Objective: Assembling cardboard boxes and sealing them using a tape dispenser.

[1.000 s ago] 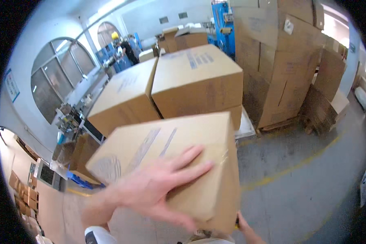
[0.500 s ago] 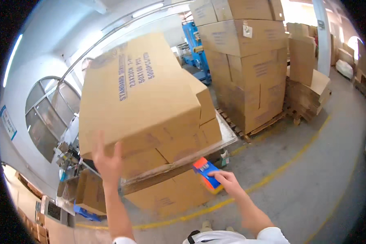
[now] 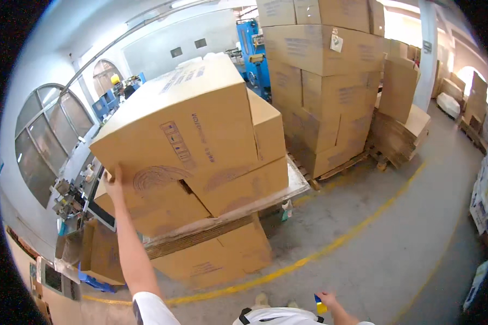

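A big brown carton (image 3: 181, 135) lies at the top of a stack, its front side facing me. My left hand (image 3: 113, 183) touches its lower left corner with the fingers spread; the fingertips are partly hidden. Under it sits another carton (image 3: 244, 187), on a pale board over flattened cardboard. Low near my body, my right hand (image 3: 327, 299) is closed on a tape dispenser (image 3: 321, 305), of which only a blue and yellow part shows.
Tall stacked cartons (image 3: 322, 92) stand on a wooden pallet (image 3: 344, 165) behind to the right. A blue machine (image 3: 254, 59) is at the back. An open carton (image 3: 102, 252) is at the left. A yellow line (image 3: 331, 248) curves along the grey floor.
The top carton has tipped back, its printed face turning upward. My left hand has moved left onto its corner. My right hand has dropped toward my body with the tape dispenser.
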Action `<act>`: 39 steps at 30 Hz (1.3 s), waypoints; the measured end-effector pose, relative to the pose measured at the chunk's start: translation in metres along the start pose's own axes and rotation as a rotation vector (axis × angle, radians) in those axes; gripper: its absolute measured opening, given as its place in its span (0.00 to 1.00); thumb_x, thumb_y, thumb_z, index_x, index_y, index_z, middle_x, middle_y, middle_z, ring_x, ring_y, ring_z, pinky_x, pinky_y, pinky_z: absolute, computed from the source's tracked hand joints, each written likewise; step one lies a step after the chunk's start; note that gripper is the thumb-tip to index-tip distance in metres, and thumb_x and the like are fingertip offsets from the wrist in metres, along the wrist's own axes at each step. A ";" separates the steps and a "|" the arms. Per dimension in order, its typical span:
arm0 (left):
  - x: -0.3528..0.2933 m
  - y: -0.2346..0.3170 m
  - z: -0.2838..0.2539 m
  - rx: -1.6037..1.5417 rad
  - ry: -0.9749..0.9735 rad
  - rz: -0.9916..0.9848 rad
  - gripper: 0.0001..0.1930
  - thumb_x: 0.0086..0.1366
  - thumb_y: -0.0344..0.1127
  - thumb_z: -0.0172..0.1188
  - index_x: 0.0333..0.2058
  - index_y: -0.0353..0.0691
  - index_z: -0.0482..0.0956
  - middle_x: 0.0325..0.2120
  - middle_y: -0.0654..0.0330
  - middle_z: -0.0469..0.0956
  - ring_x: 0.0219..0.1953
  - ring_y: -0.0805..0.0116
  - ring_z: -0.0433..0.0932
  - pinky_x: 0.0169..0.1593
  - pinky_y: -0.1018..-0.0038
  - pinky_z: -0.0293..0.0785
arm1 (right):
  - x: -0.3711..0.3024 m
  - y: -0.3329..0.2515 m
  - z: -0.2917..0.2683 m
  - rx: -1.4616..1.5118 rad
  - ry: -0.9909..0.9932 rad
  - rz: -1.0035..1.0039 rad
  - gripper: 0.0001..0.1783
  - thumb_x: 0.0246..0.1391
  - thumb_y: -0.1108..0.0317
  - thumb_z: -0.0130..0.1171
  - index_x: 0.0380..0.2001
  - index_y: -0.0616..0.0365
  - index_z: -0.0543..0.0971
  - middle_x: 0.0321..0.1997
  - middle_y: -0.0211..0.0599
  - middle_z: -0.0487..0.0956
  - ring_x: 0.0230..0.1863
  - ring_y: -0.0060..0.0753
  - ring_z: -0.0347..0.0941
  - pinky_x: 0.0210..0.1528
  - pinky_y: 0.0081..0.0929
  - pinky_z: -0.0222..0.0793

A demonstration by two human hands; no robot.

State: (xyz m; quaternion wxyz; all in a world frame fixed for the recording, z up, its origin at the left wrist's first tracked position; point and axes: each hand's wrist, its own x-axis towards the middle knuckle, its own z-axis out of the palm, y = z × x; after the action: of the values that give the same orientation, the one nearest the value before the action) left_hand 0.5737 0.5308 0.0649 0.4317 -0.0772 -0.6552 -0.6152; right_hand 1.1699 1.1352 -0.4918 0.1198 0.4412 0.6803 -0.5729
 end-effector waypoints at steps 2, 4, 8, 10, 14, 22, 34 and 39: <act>-0.011 0.003 0.026 -0.069 0.010 -0.096 0.28 0.65 0.45 0.67 0.53 0.29 0.70 0.40 0.58 0.80 0.41 0.71 0.77 0.46 0.73 0.74 | -0.035 0.002 -0.004 -0.081 0.103 0.110 0.22 0.50 0.53 0.69 0.40 0.61 0.86 0.35 0.34 0.85 0.34 0.28 0.80 0.38 0.31 0.76; 0.038 -0.014 -0.005 -0.046 -0.143 -0.055 0.31 0.64 0.47 0.68 0.56 0.29 0.71 0.47 0.54 0.79 0.47 0.64 0.77 0.52 0.70 0.72 | -0.041 -0.011 0.015 -0.107 0.070 0.097 0.22 0.48 0.53 0.69 0.39 0.60 0.86 0.34 0.35 0.85 0.34 0.29 0.80 0.38 0.32 0.76; -0.017 -0.013 0.146 0.038 -0.201 -0.118 0.23 0.64 0.45 0.67 0.47 0.29 0.76 0.41 0.58 0.80 0.41 0.72 0.76 0.46 0.75 0.71 | -0.060 0.008 -0.006 -0.319 0.166 0.179 0.22 0.48 0.52 0.68 0.40 0.58 0.86 0.34 0.38 0.85 0.35 0.32 0.80 0.40 0.33 0.77; -0.016 -0.012 0.181 -0.127 -0.170 -0.082 0.22 0.64 0.46 0.68 0.43 0.29 0.78 0.37 0.60 0.81 0.39 0.70 0.76 0.47 0.72 0.72 | -0.050 0.006 0.004 -0.263 0.118 0.187 0.23 0.48 0.52 0.68 0.41 0.58 0.86 0.34 0.38 0.85 0.35 0.32 0.80 0.40 0.33 0.77; -0.023 -0.030 0.210 -0.028 -0.126 -0.054 0.21 0.63 0.45 0.69 0.42 0.29 0.78 0.36 0.59 0.81 0.39 0.70 0.76 0.46 0.73 0.72 | -0.073 -0.029 0.027 -0.235 0.145 0.211 0.30 0.53 0.42 0.63 0.45 0.58 0.85 0.38 0.42 0.85 0.38 0.36 0.81 0.43 0.35 0.75; -0.007 -0.033 0.212 0.068 -0.187 -0.130 0.25 0.64 0.47 0.68 0.46 0.27 0.78 0.40 0.53 0.82 0.44 0.66 0.78 0.51 0.72 0.72 | -0.110 -0.010 0.041 -0.093 0.190 0.194 0.23 0.56 0.52 0.66 0.44 0.62 0.85 0.37 0.37 0.85 0.37 0.25 0.79 0.40 0.29 0.74; -0.447 -0.242 0.059 0.696 -1.129 -0.258 0.35 0.60 0.37 0.65 0.64 0.34 0.63 0.62 0.38 0.64 0.66 0.41 0.63 0.66 0.55 0.64 | -0.114 0.035 0.059 -0.205 -0.077 0.050 0.26 0.47 0.75 0.69 0.52 0.61 0.77 0.36 0.28 0.83 0.37 0.19 0.77 0.45 0.24 0.75; -0.453 -0.412 0.017 1.438 -1.243 -0.061 0.54 0.59 0.51 0.66 0.71 0.32 0.42 0.72 0.40 0.44 0.73 0.39 0.45 0.73 0.48 0.42 | -0.105 0.007 0.050 -0.017 -0.007 0.227 0.45 0.47 0.83 0.66 0.68 0.62 0.59 0.44 0.40 0.81 0.40 0.29 0.80 0.44 0.29 0.79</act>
State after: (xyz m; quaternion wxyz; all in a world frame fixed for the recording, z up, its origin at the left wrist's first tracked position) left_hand 0.5843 0.6449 -0.5366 -0.0663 -0.0891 -0.9909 0.0756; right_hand 1.2194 1.0421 -0.4418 0.1902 0.5124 0.6301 -0.5516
